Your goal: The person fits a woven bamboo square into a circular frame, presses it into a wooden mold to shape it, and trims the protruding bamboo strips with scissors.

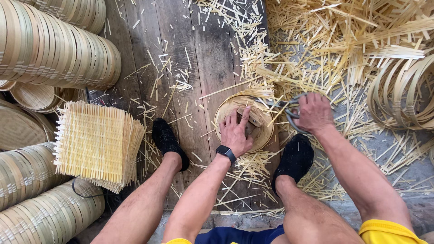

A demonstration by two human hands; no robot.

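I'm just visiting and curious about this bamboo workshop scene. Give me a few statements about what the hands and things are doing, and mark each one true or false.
1. The left hand presses down on a small wooden block set on a round bamboo tray. True.
2. The right hand is empty. False: it grips a pair of scissors at the tray's edge.
3. A stack of square woven mats lies to the person's left. True.
4. The left wrist is bare. False: it wears a dark watch.
5. Bamboo offcuts litter the floor. True.
6. The person is barefoot. False: both feet wear black shoes.
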